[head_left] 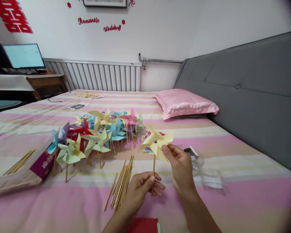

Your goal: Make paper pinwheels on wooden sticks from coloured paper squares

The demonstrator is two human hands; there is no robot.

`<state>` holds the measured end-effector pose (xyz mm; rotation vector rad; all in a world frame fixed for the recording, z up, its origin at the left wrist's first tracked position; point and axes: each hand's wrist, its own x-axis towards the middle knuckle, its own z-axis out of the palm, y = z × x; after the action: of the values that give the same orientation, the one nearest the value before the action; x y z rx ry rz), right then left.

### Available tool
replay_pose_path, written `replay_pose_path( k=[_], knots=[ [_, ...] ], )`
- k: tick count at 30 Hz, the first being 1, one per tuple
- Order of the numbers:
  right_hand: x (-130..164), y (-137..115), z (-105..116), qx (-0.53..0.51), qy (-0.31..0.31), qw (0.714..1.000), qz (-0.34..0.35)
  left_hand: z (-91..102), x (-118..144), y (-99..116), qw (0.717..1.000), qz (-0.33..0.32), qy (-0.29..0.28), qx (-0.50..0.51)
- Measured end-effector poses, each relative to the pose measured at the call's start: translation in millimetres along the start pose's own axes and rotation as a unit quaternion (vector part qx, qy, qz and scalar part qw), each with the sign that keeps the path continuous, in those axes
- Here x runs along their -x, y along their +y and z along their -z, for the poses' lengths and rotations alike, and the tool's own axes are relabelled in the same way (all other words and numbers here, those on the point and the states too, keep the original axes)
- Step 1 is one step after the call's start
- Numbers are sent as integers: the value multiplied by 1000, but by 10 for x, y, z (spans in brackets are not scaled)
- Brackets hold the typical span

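My left hand (142, 187) pinches the stick (153, 174) of a yellow pinwheel (156, 142) between thumb and fingers, holding it upright. My right hand (180, 168) pinches the lower right blade of that pinwheel, fingers closed on the paper edge. The pinwheel sits above the sticks (121, 184), just right of them, raised off the bed (232, 207).

Progress, as I judge it: this pinwheel looks assembled, pin at its centre, head on the stick. Left of and behind the sticks stands a pile of pinwheels (97, 136), many colours, apparently finished; I cannot count them. The sticks are bare, so work appears to remain. More bare sticks lie in a box (38, 166) far left of the sticks. Red paper (143, 225) shows below the sticks at the frame edge. A clear plastic container (208, 176) lies right of my right hand.
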<state>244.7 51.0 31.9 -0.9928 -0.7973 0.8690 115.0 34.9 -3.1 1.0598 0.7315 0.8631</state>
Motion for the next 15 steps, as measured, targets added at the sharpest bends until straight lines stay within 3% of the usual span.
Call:
replay_pose_path(
  k=[10,15],
  knots=[
    [-23,-1,16,16,26,999,33,11,-4,3,1000,1,12,-8],
    [4,-114,17,114,70,980,145,42,-12,-23,999,-7,33,-39]
  ],
)
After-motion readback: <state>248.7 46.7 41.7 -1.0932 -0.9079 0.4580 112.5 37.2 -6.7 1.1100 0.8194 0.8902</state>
